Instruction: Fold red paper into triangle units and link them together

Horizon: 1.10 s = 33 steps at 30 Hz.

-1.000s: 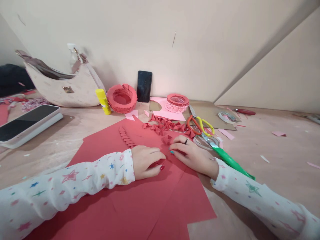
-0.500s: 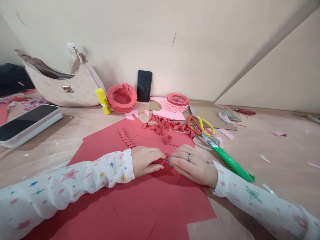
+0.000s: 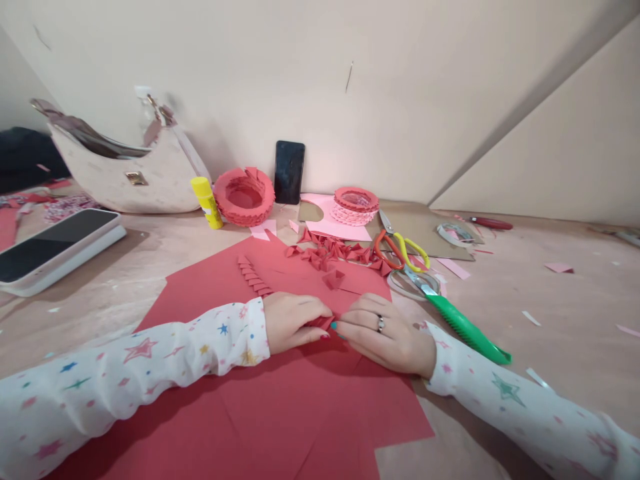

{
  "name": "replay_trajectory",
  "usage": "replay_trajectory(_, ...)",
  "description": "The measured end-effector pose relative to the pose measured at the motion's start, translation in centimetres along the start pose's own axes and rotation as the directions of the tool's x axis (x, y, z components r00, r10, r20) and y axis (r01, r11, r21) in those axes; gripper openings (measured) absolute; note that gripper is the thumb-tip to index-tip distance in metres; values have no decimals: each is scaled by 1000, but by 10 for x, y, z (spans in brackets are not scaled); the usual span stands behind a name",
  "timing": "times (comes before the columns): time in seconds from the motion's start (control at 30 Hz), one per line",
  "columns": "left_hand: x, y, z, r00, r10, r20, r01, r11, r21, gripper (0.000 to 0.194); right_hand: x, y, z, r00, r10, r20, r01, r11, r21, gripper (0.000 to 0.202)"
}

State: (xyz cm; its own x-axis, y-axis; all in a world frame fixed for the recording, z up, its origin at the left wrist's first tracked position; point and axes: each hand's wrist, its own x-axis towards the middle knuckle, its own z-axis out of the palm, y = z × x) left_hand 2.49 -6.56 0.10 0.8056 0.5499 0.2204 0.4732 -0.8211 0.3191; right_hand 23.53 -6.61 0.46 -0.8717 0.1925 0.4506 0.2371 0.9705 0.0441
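Between finger and thumb, my left hand (image 3: 297, 323) pinches a small folded red paper piece (image 3: 324, 323) above large red paper sheets (image 3: 250, 413). My right hand (image 3: 383, 333), with a ring on one finger, meets that piece from the right; its fingertips are pressed together at the piece's edge, and what lies under them is hidden. Just beyond my left hand lies a row of interlocked red folds (image 3: 253, 277). Loose folded red pieces (image 3: 333, 249) are heaped behind both hands.
Green-handled cutter (image 3: 467, 327) and orange-yellow scissors (image 3: 400, 250) lie at right. Behind are a yellow glue stick (image 3: 207, 203), red paper ring (image 3: 244, 197), pink-red ring (image 3: 355, 205) and upright phone (image 3: 289, 172). Another phone (image 3: 60, 247) and a handbag (image 3: 125, 177) are at left.
My right hand's fingertips have shifted slightly left, closer against the small red piece. My left hand has stayed nearly in place, and more of the folded piece shows between its finger and thumb.
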Motion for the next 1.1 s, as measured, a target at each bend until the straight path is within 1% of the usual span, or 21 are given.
replay_trajectory(0.23, 0, 1, -1, 1000, -3, -24, 3, 1000, -14, 23, 0, -1, 0, 1000, 6, -11, -6, 1000, -7, 25)
replay_trajectory(0.4, 0, 0, 1, 1000, -13, -24, 13, 1000, -5, 25, 3, -2, -1, 1000, 15, -21, -15, 1000, 8, 22)
replay_trajectory(0.73, 0, 0, 0, 1000, -13, -20, 13, 1000, 3, 22, 5, -4, -1, 1000, 30, 4, -30, 1000, 9, 21)
replay_trajectory(0.83, 0, 0, 0, 999, -24, -21, 24, 1000, -8, 22, 4, -3, 0, 999, 45, -27, -45, 999, 21, 21)
replay_trajectory(0.97, -1, -1, 1, 999, -28, -28, 28, 1000, -12, 23, 2, -2, 1, 985, 134, -112, -128, 990, 54, 19)
replay_trajectory(1.03, -1, -1, 2, 999, -32, -29, 32, 999, -11, 22, 2, -2, 1, 983, 150, -107, -144, 988, 61, 17)
replay_trajectory(1.1, -1, -1, 2, 999, -34, -32, 34, 999, -7, 22, 3, -3, 0, 987, 132, -90, -128, 990, 56, 16)
